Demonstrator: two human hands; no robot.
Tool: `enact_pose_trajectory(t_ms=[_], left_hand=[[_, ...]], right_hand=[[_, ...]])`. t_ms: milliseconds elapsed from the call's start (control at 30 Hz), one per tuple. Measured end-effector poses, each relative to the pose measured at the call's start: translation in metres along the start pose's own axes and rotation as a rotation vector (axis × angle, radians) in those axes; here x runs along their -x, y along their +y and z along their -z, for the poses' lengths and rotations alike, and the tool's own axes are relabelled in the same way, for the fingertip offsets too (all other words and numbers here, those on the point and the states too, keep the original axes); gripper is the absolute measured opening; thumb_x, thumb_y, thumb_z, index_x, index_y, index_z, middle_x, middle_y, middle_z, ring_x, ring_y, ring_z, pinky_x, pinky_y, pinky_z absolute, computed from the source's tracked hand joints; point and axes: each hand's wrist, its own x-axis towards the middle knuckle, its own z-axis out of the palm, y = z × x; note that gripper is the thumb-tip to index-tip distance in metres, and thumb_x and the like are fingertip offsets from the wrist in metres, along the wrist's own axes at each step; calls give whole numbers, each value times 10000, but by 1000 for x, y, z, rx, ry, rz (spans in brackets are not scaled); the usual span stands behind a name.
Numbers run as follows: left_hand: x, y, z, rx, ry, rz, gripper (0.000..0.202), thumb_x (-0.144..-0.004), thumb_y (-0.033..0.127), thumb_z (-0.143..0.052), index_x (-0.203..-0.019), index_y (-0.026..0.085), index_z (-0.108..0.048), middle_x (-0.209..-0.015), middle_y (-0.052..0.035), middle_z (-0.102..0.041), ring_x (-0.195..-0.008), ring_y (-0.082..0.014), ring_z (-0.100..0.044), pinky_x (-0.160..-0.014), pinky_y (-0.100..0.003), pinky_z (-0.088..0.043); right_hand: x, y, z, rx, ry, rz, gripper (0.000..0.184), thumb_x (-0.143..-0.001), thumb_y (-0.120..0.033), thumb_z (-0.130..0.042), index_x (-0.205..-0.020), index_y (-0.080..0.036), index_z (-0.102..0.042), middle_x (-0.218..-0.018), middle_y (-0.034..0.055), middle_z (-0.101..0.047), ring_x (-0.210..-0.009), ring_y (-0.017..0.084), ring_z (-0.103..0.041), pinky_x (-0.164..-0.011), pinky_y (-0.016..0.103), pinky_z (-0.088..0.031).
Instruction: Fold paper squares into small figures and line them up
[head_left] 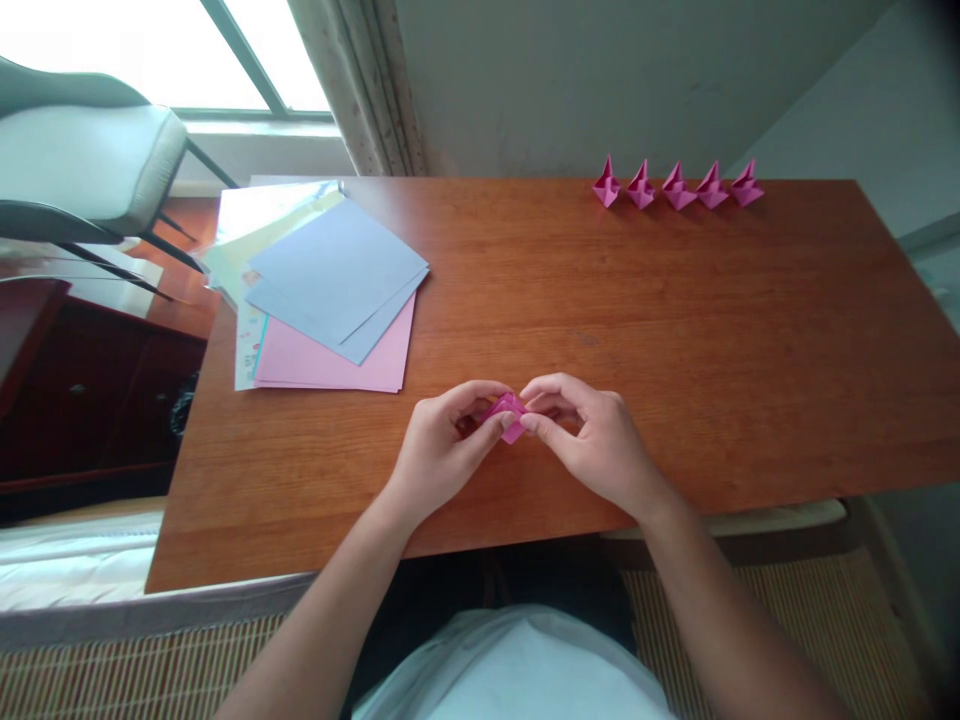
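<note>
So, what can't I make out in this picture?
From the head view:
Folded pink paper: partly covered by the left hand and right hand.
Pink sheets: partly hidden beneath the blue-gray sheets.
Chair: cut off by the left edge.
Pink figures: too small to show fine creases.

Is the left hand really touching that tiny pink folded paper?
Touching. The head view shows the thumb of the left hand laid against the pink folded paper, covering part of it with no gap between.

The left hand (450, 435) and right hand (596, 435) pinch pink paper (513, 432) at the near tabletop (570, 310); sheets (341, 265) lie left, a chair (86, 140) stands far left, five pink figures (678, 190) line the far right.
</note>
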Motion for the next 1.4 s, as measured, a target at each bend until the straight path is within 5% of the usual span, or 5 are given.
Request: enact_pose_trajectory(t_ms=[333, 500, 733, 1233, 1400], left_hand=[[-1, -1, -2, -58, 50, -10, 223, -882, 314, -745, -1051, 175, -706, -866, -51, -777, -723, -154, -729, -629, -223, -538], [1, -3, -3, -80, 50, 9, 353, -899, 285, -722, -1221, 225, -591, -855, -15, -776, -689, -137, -697, -615, -225, -509], [1, -7, -2, -149, 101, -48, 46, -892, 218, -703, -905, 197, -664, -857, -18, -741, -741, -134, -682, -643, -221, -513], [1, 0, -3, -167, 103, -32, 111, -862, 260, -732, -819, 181, -669, -782, -24, -734, -665, -130, -661, -597, -210, -511], [1, 1, -3, -123, 55, -18, 217, -902, 313, -711, -1071, 186, -665, -844, -43, -765, -712, -153, -708, -628, -225, -535]], right_hand=[[0, 1, -3, -40, 6, -54, 143, -907, -234, -684, -1047, -247, -710, -987, 24, -784, -876, 184, -752, -769, 301, -600], [-2, 11, -5, -136, 73, -57, 73, -910, -269, -684, -976, -239, -692, -960, 30, -758, -862, 186, -729, -756, 305, -591], [-2, 14, 2, -131, 65, -48, 47, -912, -259, -671, -942, -236, -700, -937, 19, -736, -850, 173, -698, -761, 287, -564], [2, 8, -1, -19, 113, 8, 52, -912, -244, -648, -874, -230, -680, -854, 15, -730, -766, 178, -685, -700, 291, -544], [3, 3, -2, 25, 89, 47, 63, -919, -229, -639, -869, -235, -677, -844, 3, -734, -756, 168, -685, -706, 285, -540]])
